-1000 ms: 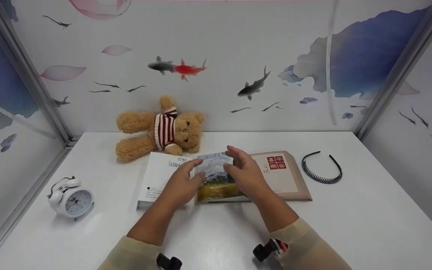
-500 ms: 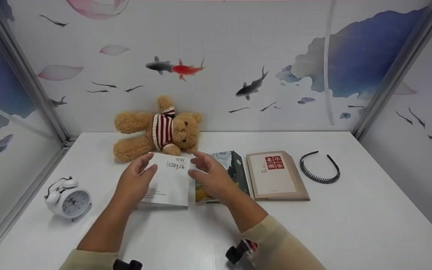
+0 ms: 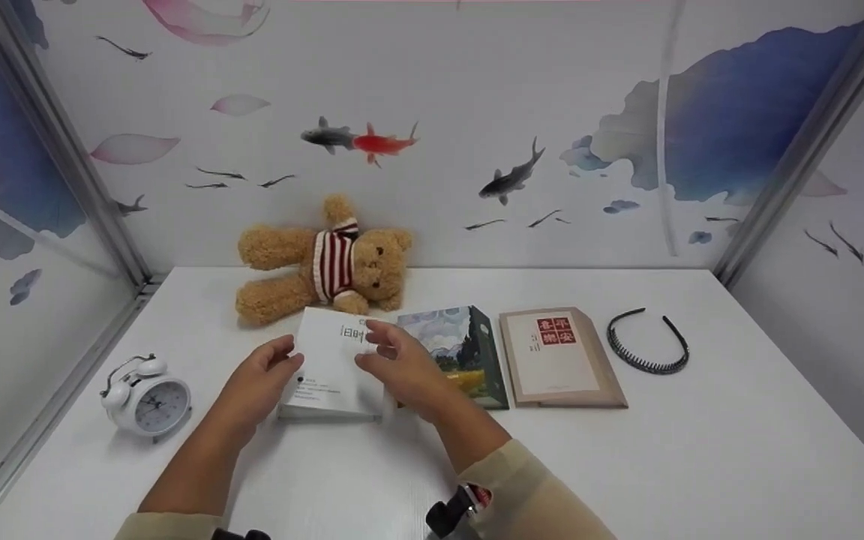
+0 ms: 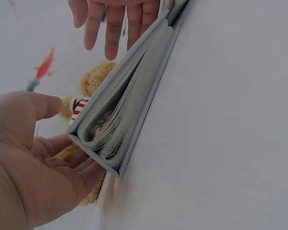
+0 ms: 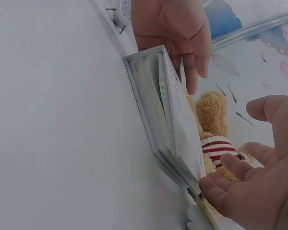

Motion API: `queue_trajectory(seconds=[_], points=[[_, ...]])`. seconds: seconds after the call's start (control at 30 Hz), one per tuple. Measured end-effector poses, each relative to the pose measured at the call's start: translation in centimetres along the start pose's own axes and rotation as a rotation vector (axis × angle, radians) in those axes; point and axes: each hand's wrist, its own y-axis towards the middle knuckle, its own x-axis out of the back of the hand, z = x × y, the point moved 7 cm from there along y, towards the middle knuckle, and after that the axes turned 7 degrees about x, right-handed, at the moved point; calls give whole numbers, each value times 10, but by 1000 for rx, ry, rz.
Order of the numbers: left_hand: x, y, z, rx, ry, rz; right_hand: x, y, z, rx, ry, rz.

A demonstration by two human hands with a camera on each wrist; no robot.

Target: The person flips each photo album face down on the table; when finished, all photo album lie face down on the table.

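A white hardcover book lies on the table between my two hands. My left hand is at its left edge, thumb raised. In the left wrist view, this hand's fingers reach the closed spine end of the book, whose pages fan slightly. My right hand is at the opposite edge, its fingers overlapping the cover in the head view. The right wrist view shows its lower fingertips right at the book's far corner, thumb apart. To the right stands a book with a painted landscape cover, partly behind my right hand.
A tan book with a red square print and a black toothed headband are on the right. A teddy bear in a striped shirt lies against the back wall. A white alarm clock stands at the left.
Both hands have moved left from the landscape book to the white book. Since half a second ago, the right hand has come slightly lower over the white cover's right side.
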Motion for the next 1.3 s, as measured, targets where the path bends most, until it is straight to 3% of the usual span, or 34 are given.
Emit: queue_trajectory(seconds=[0.73,1.0,1.3], points=[[0,3,7,-7,68,-65,-9,-7,-6,12,58,101],[3,-3,0,30,-40,-86,-9,-5,-5,14,113,108],[2,-11,-11,-39,-243,-11,-15,-10,0,2,176,148]])
